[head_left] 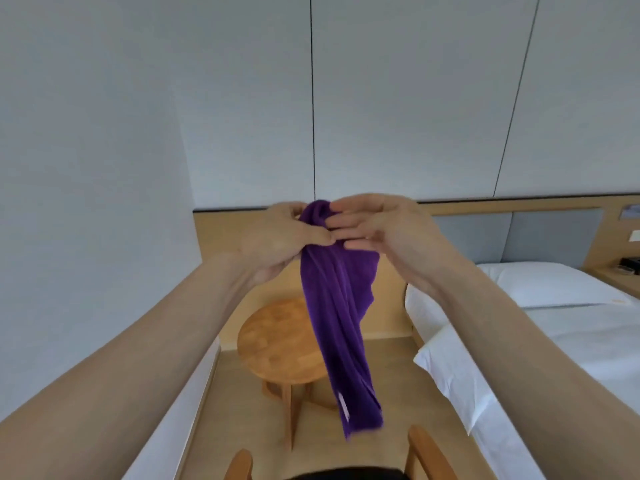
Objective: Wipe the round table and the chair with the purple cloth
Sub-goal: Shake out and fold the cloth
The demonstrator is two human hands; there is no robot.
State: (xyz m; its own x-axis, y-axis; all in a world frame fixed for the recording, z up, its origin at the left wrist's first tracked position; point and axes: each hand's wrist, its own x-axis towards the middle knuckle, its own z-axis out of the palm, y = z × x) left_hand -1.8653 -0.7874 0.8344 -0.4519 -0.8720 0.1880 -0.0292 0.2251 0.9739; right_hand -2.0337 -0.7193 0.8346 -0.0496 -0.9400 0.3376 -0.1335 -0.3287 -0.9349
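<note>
The purple cloth (341,317) hangs long and bunched in the air in front of me, well above the floor. My left hand (277,237) grips its top end. My right hand (377,226) touches the same bunched top with its fingers fairly straight and pinching the fabric. The cloth's lower end, with a small pale label, dangles in front of the round wooden table (277,341), which stands below by the wall. The chair (427,452) shows only as two wooden armrests and a dark seat at the bottom edge.
A bed (554,327) with white sheets and a pillow fills the right side, close to the table. A white wall (86,168) runs along the left. A wooden headboard panel and a bedside shelf (620,275) lie at the far right.
</note>
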